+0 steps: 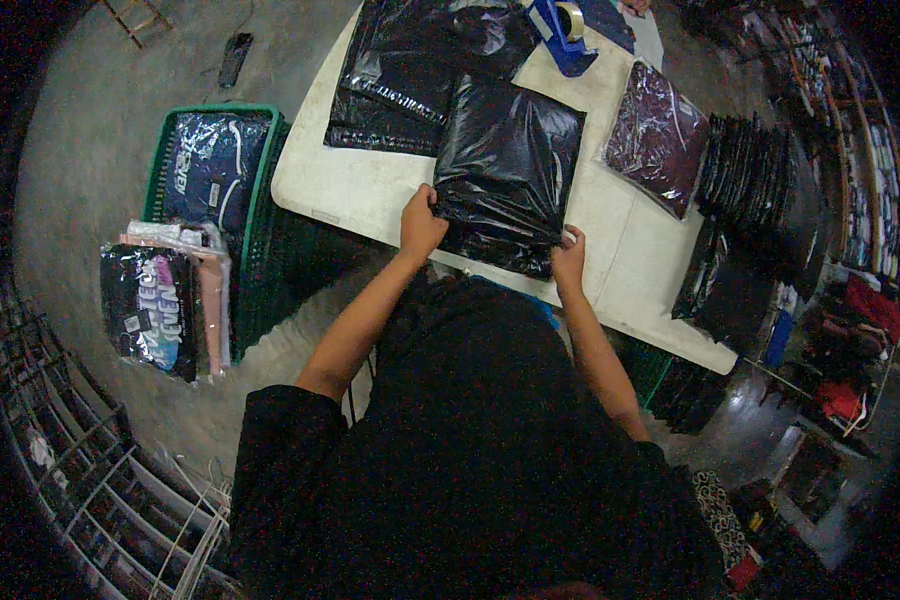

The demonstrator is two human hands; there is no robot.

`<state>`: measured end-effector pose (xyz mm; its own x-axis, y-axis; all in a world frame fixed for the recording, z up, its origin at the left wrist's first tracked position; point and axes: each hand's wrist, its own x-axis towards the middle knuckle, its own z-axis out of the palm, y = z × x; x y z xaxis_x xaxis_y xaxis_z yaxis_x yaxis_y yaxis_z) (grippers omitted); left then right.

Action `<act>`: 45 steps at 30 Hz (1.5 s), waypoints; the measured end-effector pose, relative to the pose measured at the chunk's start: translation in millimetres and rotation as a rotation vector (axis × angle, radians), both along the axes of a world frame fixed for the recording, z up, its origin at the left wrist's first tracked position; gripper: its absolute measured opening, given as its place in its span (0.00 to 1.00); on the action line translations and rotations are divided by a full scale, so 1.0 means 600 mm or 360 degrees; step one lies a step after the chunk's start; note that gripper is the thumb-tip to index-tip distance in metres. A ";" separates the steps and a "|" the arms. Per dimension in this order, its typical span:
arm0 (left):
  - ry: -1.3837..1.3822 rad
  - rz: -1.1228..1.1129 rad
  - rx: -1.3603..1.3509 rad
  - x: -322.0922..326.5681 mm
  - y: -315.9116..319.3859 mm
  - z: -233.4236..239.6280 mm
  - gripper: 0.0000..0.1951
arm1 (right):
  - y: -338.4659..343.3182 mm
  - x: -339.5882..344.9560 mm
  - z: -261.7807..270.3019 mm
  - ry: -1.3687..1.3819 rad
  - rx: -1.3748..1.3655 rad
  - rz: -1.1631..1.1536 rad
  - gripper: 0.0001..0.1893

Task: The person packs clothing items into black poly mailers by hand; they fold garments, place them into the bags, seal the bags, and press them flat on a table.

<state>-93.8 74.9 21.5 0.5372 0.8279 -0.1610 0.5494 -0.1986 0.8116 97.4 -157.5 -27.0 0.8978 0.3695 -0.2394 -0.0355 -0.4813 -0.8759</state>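
A shiny black plastic mailing bag [511,154] lies on the white tabletop [356,187] in front of me. My left hand [423,225] pinches its near left side. At its near right corner, my right hand [568,259] grips the plastic, which is drawn into creases running to the fingers. Whether anything is inside the bag cannot be seen. More black plastic bags [397,82] are spread beyond it to the left, partly overlapped by it.
A blue tape dispenser [562,45] and a maroon garment in clear plastic [656,139] sit on the table. To the right are stacked black packages [746,169]. On the left, a green plastic crate [259,187] holds bagged clothing, with a bagged black printed garment [150,311] near it.
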 end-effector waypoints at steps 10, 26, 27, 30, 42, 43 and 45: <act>-0.0080 -0.0029 0.0337 -0.007 -0.011 0.013 0.09 | 0.003 0.005 0.158 -0.0461 -0.0318 0.0209 0.14; 0.0238 -0.0095 0.0149 -0.033 -0.010 -0.004 0.24 | -0.023 -0.039 0.091 -0.0060 -0.0304 0.0439 0.34; 0.0239 -0.0103 0.0152 -0.016 -0.010 -0.007 0.24 | -0.018 -0.042 0.090 -0.0058 -0.0302 0.0431 0.34; 0.0090 0.0107 0.0146 0.010 -0.015 -0.018 0.20 | -0.012 -0.052 0.082 -0.0097 -0.0345 0.0264 0.30; 0.0300 -0.0448 0.0029 -0.088 -0.034 -0.009 0.15 | -0.049 -0.049 0.119 -0.0099 -0.0894 0.0555 0.43; 0.0222 -0.0639 0.0032 -0.106 -0.038 -0.017 0.16 | -0.071 -0.056 0.113 -0.0101 -0.0870 0.0530 0.43; 0.0142 -0.0854 0.0057 -0.126 -0.036 -0.027 0.17 | -0.118 -0.065 0.074 -0.0595 -0.0750 0.0962 0.48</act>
